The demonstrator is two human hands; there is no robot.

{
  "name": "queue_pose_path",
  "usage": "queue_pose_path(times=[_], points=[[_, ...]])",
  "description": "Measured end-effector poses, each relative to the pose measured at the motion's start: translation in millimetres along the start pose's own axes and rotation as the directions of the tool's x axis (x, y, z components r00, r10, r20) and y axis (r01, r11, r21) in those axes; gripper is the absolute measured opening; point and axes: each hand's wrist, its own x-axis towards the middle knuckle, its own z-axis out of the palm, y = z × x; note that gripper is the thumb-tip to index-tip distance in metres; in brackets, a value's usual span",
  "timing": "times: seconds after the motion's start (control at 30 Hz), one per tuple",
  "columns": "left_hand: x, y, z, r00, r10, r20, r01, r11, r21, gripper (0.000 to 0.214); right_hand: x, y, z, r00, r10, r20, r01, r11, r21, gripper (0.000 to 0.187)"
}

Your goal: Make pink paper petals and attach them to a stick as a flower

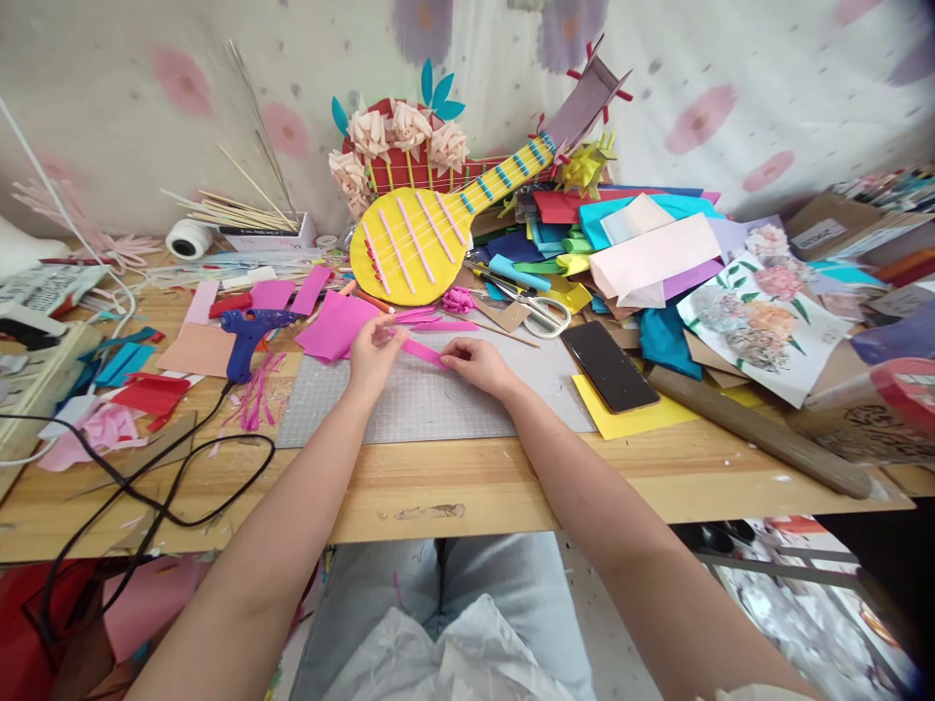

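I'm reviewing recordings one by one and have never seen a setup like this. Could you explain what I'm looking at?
There is no machine here: you see a person's two bare hands, filmed by one camera worn on the head, looking forward and down. The left hand and right hand hold a narrow magenta paper-like strip between them, over a grey gridded cutting mat on a pale wooden table. Left of the mat is a blue glue gun; at its right, a black rectangular phone. Behind is a yellow, round-bodied model of a stringed instrument.
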Motion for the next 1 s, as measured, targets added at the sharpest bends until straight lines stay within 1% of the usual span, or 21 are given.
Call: queue_pose_path(times=[0.03, 0.07, 0.1, 0.17, 0.23, 0.3, 0.4, 0.53, 0.6, 0.77, 0.83, 0.93, 1.0], points=[[0, 1, -2.2, 0.992, 0.126, 0.01, -0.126, 0.983, 0.136, 0.029, -1, -2, 1, 1.0, -0.017, -0.013, 0.017, 0.999, -0.036, 0.015], [-1, 3, -4.3, 0.972, 0.221, 0.074, -0.233, 0.934, 0.27, 0.03, -2, -3, 1, 0.999, -0.039, -0.027, 0.037, 0.996, -0.076, 0.014], [-2, 5, -6.1, 0.947, 0.279, 0.161, -0.32, 0.87, 0.376, 0.026, -3, -5, 2, 0.997, -0.067, -0.041, 0.062, 0.991, -0.118, 0.012], [-4, 9, -8.5, 0.889, 0.331, 0.316, -0.451, 0.753, 0.48, 0.015, -5, -9, 3, 0.989, -0.131, -0.064, 0.117, 0.974, -0.192, 0.011], [-5, 10, -9.5, 0.85, 0.34, 0.403, -0.516, 0.693, 0.504, 0.007, -6, -11, 3, 0.979, -0.184, -0.083, 0.16, 0.958, -0.239, 0.011], [-4, 8, -9.9, 0.838, 0.335, 0.43, -0.531, 0.681, 0.505, 0.008, -6, -11, 2, 0.971, -0.215, -0.102, 0.183, 0.949, -0.255, 0.011], [-2, 5, -10.9, 0.845, 0.326, 0.424, -0.519, 0.692, 0.501, 0.01, -5, -9, 0, 0.969, -0.216, -0.124, 0.179, 0.95, -0.256, 0.011], [0, 2, -12.6, 0.856, 0.302, 0.419, -0.494, 0.719, 0.489, 0.009, -2, -4, -7, 0.969, -0.228, -0.096, 0.197, 0.945, -0.261, 0.014], [1, 2, -13.4, 0.859, 0.295, 0.419, -0.49, 0.713, 0.502, 0.008, -1, -1, -10, 0.969, -0.229, -0.096, 0.198, 0.945, -0.26, 0.014], [1, 3, -14.3, 0.869, 0.309, 0.386, -0.485, 0.688, 0.54, 0.008, 2, 6, -18, 0.967, -0.211, -0.143, 0.169, 0.951, -0.259, 0.013], [0, 4, -14.0, 0.878, 0.3, 0.374, -0.471, 0.685, 0.556, 0.008, 2, 8, -19, 0.964, -0.191, -0.185, 0.145, 0.961, -0.236, 0.014], [-2, 6, -12.3, 0.883, 0.292, 0.368, -0.465, 0.654, 0.597, 0.009, 2, 7, -16, 0.956, -0.152, -0.252, 0.121, 0.983, -0.136, 0.016], [-3, 6, -9.9, 0.871, 0.306, 0.383, -0.488, 0.627, 0.608, 0.009, 1, 4, -11, 0.959, -0.154, -0.236, 0.143, 0.988, -0.066, 0.023]])
